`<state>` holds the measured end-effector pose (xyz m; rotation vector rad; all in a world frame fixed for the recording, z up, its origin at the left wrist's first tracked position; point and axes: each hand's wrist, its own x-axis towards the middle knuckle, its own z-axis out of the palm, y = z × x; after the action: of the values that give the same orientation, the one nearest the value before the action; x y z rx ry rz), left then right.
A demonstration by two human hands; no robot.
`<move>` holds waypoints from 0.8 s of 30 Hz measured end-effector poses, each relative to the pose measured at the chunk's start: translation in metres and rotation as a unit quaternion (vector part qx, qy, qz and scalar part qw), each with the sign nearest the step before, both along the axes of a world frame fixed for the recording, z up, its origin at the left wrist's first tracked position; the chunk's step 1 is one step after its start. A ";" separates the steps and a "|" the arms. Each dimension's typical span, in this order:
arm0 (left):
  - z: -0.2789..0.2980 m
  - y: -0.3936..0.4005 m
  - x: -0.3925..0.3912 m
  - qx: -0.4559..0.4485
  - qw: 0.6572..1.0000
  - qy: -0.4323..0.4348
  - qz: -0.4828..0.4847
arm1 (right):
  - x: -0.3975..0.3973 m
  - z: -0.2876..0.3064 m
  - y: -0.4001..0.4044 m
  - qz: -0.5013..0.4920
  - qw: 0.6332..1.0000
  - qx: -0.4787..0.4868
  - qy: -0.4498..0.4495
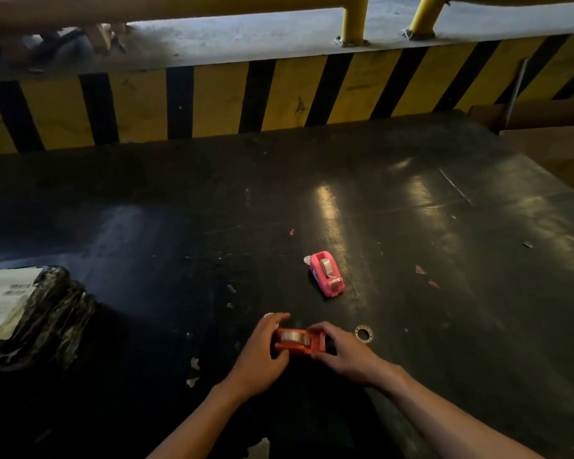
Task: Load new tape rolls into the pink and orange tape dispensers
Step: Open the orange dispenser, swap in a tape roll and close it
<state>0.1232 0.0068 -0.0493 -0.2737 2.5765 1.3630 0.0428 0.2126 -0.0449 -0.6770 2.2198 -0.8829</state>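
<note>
The orange tape dispenser (299,342) rests low on the dark table, with a clear tape roll seated in it. My left hand (262,354) grips its left end and my right hand (343,354) grips its right end near the cutter. Farther back stands the pink tape dispenser (327,274), upright, with a tape roll inside it. A small empty tape core ring (363,333) lies flat just right of my right hand. Another small pale round piece (308,259) peeks out behind the pink dispenser.
A black plastic-wrapped parcel with a white label (27,313) sits at the left edge of the table (146,243). A yellow-and-black striped barrier (279,94) runs along the far side. Cardboard boxes (550,140) stand at the right.
</note>
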 end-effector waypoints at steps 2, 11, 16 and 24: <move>-0.005 -0.001 0.008 -0.060 0.995 0.012 -0.077 | 0.002 -0.006 0.002 0.031 0.999 0.035 0.025; -0.023 0.001 0.011 -0.116 0.990 0.032 -0.074 | 0.008 -0.013 -0.002 -0.010 0.996 0.021 0.089; -0.027 0.002 0.012 -0.135 0.987 0.059 -0.067 | 0.011 -0.011 -0.016 -0.025 0.991 0.094 0.097; -0.029 0.002 0.014 -0.134 0.987 0.067 -0.057 | 0.012 -0.012 -0.034 -0.111 0.990 0.092 0.005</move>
<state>0.1368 0.0087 -0.0779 -0.0771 2.8386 1.0282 0.0548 0.1788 -0.0566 -0.3529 2.3817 -0.7673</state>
